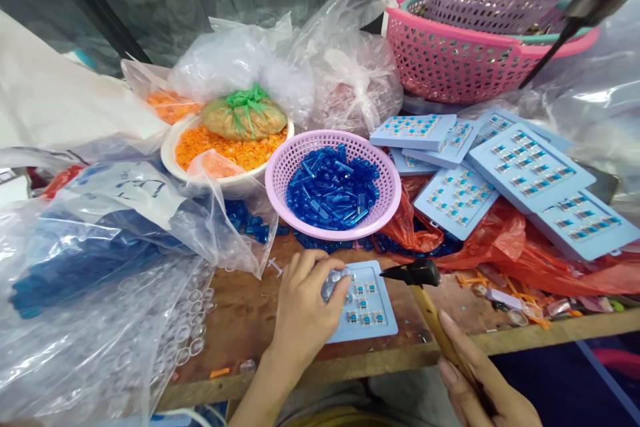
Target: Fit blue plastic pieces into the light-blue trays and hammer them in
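One clear piece (330,285) over blue tray (340,333) on bench (240,320), pinched in left hand (307,297); right hand (485,380), apart, grips hammer (429,315), head near left hand. Poor aim may bruise left hand, crack piece.

I record bright, diffuse light over the bench (240,320), with soft shadows. Glare streaks the clear plastic bag (100,347) at left. I find the upper-right tool (595,3) slightly blurred, edges stretched, under-bench space (540,380) dark.
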Action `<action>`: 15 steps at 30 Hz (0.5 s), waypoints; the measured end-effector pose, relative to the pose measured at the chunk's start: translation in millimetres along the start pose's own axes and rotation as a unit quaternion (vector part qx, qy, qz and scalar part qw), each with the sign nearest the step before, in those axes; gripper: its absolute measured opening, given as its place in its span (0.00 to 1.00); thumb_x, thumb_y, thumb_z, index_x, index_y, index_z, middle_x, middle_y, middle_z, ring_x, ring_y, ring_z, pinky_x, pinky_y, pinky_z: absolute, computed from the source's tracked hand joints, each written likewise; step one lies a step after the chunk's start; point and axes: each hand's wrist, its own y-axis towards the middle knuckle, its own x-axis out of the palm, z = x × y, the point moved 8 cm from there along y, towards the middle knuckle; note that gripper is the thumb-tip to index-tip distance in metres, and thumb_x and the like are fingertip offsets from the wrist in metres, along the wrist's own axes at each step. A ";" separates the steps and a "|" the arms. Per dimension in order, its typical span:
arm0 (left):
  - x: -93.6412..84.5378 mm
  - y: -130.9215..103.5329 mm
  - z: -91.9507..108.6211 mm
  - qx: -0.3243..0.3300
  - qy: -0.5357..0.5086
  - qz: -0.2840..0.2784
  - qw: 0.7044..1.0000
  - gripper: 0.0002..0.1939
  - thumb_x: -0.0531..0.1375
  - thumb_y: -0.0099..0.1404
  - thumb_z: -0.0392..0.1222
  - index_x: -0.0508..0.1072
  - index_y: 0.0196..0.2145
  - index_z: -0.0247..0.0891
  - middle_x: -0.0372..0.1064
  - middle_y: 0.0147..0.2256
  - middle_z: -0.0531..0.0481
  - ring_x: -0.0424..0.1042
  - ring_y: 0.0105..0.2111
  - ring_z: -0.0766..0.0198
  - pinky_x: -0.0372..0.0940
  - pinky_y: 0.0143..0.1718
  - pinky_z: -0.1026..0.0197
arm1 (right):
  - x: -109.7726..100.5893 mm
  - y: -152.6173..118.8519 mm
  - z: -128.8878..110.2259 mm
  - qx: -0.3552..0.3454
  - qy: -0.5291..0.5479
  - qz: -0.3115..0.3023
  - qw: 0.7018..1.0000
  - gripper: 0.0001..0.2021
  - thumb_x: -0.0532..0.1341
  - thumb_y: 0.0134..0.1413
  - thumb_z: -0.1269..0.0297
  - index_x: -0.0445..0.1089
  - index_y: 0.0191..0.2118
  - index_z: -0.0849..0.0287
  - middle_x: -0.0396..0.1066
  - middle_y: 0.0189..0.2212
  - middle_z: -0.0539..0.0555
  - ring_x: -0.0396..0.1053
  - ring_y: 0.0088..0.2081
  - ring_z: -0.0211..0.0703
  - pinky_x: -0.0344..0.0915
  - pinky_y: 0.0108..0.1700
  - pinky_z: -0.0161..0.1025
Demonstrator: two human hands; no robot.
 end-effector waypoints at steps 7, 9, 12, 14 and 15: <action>-19.2 -4.0 -1.1 -0.001 -0.019 0.014 1.000 0.03 0.61 0.66 0.38 0.75 0.38 0.43 0.71 0.38 0.51 0.69 0.40 0.59 0.62 0.43 0.56 | -1.1 0.2 -3.0 0.021 0.008 0.005 1.000 0.27 0.57 0.66 0.68 0.55 0.68 0.46 0.70 0.56 0.49 0.68 0.55 0.45 0.67 0.53 0.34; -29.8 -1.9 -10.0 -0.018 -0.018 0.040 0.999 0.03 0.61 0.66 0.39 0.74 0.37 0.43 0.72 0.37 0.51 0.70 0.39 0.60 0.63 0.44 0.57 | -1.0 0.6 -3.7 0.028 0.014 0.005 1.000 0.26 0.57 0.66 0.68 0.56 0.67 0.47 0.69 0.57 0.50 0.68 0.55 0.46 0.68 0.53 0.35; -39.7 2.3 -18.0 -0.029 -0.033 0.061 0.997 0.02 0.60 0.66 0.39 0.74 0.38 0.42 0.73 0.38 0.52 0.72 0.40 0.61 0.64 0.45 0.58 | -1.7 2.0 -7.5 0.024 0.020 0.015 0.999 0.27 0.57 0.66 0.68 0.56 0.67 0.44 0.67 0.59 0.47 0.67 0.56 0.44 0.67 0.53 0.31; -36.9 4.8 -16.8 -0.026 -0.047 0.049 0.997 0.02 0.60 0.66 0.39 0.74 0.38 0.42 0.74 0.38 0.52 0.72 0.40 0.61 0.64 0.44 0.59 | -1.1 2.5 -7.7 0.034 0.030 0.016 0.999 0.28 0.57 0.66 0.68 0.55 0.68 0.41 0.68 0.58 0.45 0.68 0.56 0.43 0.67 0.53 0.32; -33.0 5.8 -14.5 -0.022 -0.052 0.037 0.998 0.03 0.60 0.66 0.38 0.74 0.38 0.42 0.74 0.38 0.52 0.72 0.40 0.61 0.64 0.44 0.58 | -0.6 2.6 -6.8 0.045 0.035 0.014 0.998 0.28 0.57 0.66 0.68 0.55 0.68 0.41 0.69 0.57 0.44 0.69 0.55 0.44 0.67 0.54 0.33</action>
